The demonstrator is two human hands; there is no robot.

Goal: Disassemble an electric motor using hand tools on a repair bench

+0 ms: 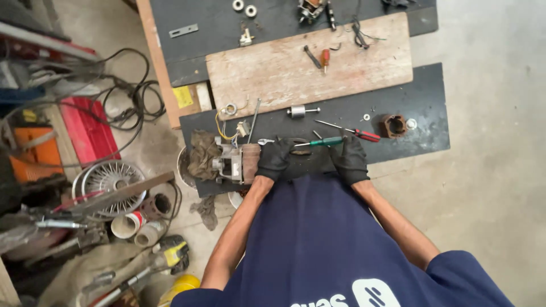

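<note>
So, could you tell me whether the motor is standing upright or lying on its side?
On its side: the motor lies lengthwise on the dark board, left hand gripping its end.

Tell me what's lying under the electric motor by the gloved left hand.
The motor rests on the dark board, with a dirty rag bunched against its far end. The left hand covers its near end, so anything beneath there is hidden.

Dark bench (pixel 421 108), bearing plank (pixel 296 68), motor (pixel 233 162) and rag (pixel 202 153) below it, screwdrivers (pixel 341 136) alongside.
</note>
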